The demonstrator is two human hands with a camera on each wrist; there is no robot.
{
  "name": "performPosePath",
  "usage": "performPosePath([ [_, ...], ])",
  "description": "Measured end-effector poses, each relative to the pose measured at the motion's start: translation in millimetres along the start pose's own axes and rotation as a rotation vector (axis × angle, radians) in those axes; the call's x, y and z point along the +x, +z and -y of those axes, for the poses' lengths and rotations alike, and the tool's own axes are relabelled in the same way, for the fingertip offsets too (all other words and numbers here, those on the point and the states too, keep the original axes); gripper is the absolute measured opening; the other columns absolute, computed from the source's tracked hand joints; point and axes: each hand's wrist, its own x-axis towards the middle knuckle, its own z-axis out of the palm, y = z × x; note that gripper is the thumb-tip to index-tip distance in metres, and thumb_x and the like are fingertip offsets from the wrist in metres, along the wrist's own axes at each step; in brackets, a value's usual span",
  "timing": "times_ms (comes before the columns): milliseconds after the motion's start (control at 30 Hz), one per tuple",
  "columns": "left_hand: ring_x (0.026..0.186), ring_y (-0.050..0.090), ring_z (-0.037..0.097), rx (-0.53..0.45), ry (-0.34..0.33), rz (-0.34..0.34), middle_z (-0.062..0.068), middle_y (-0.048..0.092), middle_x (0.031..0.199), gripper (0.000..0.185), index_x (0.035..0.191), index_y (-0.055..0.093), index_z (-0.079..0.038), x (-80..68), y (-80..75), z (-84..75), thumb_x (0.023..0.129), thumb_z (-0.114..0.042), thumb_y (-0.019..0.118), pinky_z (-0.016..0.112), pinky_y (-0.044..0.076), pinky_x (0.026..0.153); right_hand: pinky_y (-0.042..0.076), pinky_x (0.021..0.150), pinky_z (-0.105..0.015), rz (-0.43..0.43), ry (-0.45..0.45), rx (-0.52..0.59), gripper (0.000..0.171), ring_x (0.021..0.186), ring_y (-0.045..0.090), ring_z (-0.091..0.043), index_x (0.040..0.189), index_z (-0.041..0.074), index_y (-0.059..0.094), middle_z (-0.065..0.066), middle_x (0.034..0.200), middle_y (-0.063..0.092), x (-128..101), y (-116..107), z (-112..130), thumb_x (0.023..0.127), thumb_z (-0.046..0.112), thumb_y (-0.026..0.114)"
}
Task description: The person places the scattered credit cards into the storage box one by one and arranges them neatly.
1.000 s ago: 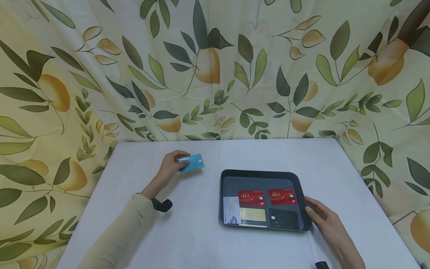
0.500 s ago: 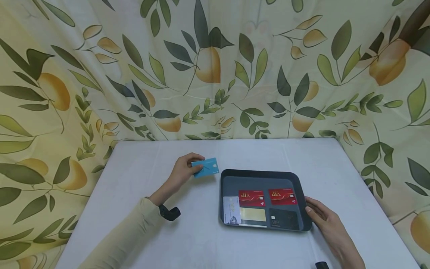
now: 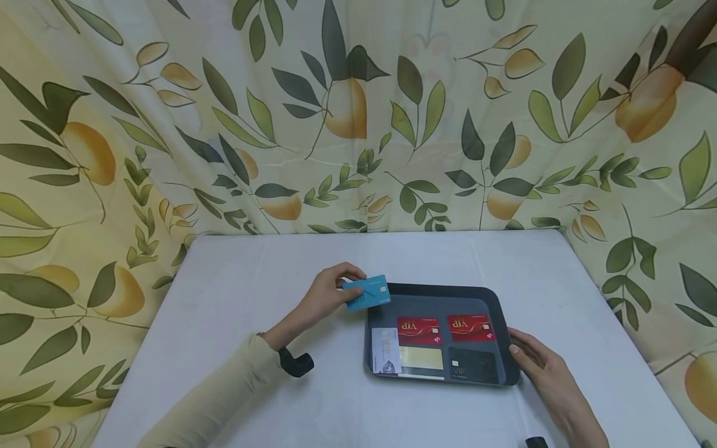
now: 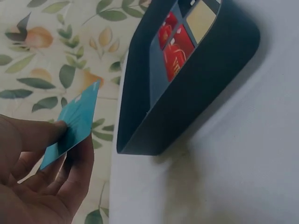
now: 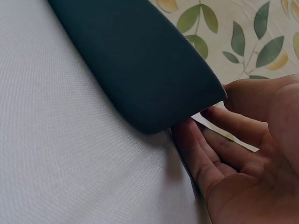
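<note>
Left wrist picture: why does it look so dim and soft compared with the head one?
Left wrist view: the blue card and left hand sit close and blurred, the tray throws a soft shadow. Head view: even light, sharp cards, edges bowed.

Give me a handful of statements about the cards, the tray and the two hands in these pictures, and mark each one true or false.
1. The left hand pinches a blue card. True.
2. The blue card lies flat on the floor of the dark tray. False: it is held in the air above the tray's far left corner.
3. Two red cards lie side by side in the tray. True.
4. The right hand holds a black card. False: it holds no card; its fingers rest against the tray's right edge, and the black card lies in the tray.
5. The tray holds only red cards. False: a white card, a gold card and the black card lie in it too.
</note>
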Motion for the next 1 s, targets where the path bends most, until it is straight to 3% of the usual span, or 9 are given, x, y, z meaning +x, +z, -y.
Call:
performPosePath([
  [333, 0.105, 0.066, 0.018, 0.084, 0.059, 0.087, 0.003, 0.074, 0.117, 0.022, 0.117, 0.071, -0.017, 7.6, 19.6, -5.7, 0.095, -0.012, 0.076, 0.029, 0.055, 0.089, 0.027, 0.128, -0.053, -0.007, -0.019, -0.015, 0.085, 0.157, 0.024, -0.044, 0.166, 0.01, 0.023, -0.023, 0.17, 0.026, -1, 1, -1, 0.104, 0.058, 0.053],
  [633, 0.101, 0.063, 0.013, 0.166, 0.132, 0.194, 0.0, 0.073, 0.113, 0.023, 0.118, 0.071, -0.014, 14.7, 40.9, -9.3, 0.096, -0.012, 0.076, 0.025, 0.053, 0.09, 0.029, 0.126, -0.053, -0.01, -0.025, -0.023, 0.086, 0.156, 0.025, -0.044, 0.166, 0.008, 0.024, -0.024, 0.17, 0.028, -2, 1, -2, 0.103, 0.059, 0.054],
  [1000, 0.095, 0.06, 0.009, 0.233, 0.103, 0.239, -0.002, 0.072, 0.109, 0.02, 0.115, 0.071, -0.016, 21.0, 61.2, -2.7, 0.096, -0.014, 0.076, 0.022, 0.051, 0.086, 0.03, 0.126, -0.051, -0.014, -0.035, -0.037, 0.085, 0.156, 0.027, -0.044, 0.166, 0.008, 0.024, -0.023, 0.169, 0.028, -2, 2, -2, 0.104, 0.059, 0.052],
])
